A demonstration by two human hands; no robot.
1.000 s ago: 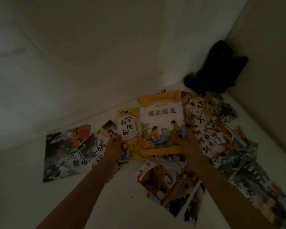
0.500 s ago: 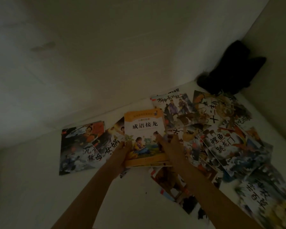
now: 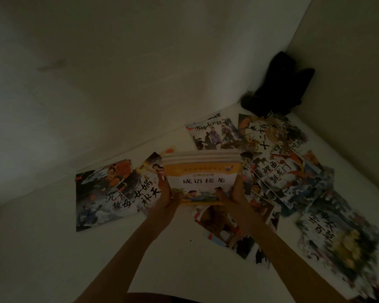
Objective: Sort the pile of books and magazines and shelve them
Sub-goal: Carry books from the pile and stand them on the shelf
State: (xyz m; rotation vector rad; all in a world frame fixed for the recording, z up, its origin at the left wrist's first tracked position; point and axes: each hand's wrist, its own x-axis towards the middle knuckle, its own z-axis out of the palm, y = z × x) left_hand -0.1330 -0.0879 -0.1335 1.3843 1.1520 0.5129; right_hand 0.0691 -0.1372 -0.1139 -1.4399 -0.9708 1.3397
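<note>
Books (image 3: pixel 200 171) with yellow-orange covers sat squared into a small stack at the middle of the pale surface (image 3: pixel 53 248), and you held that stack between both hands. Your left hand (image 3: pixel 165 199) gripped its 9 o'clock edge, fingers reaching up along the side and thumb curled onto the top cover. Your right hand (image 3: pixel 235 197) gripped the 3 o'clock edge the same way, thumb lying across the cover's lower corner. The far edge of the stack was tipped up toward you, so several page blocks showed. At 9 o'clock, just beside your left hand, lay a picture book with large black characters (image 3: pixel 148 189), overlapping a dark illustrated book (image 3: pixel 99 193) further out. At 12 to 1 o'clock lay a book showing robed figures (image 3: pixel 213 135). From 2 to 4 o'clock a loose spread of picture books (image 3: pixel 282 171) overlapped one another, blurring toward the lower corner. At 6 o'clock, partly under your right forearm, lay an elephant book (image 3: pixel 219 228). A black bundle (image 3: pixel 278 84) sat in the far corner at 1 o'clock, too dark to identify.
</note>
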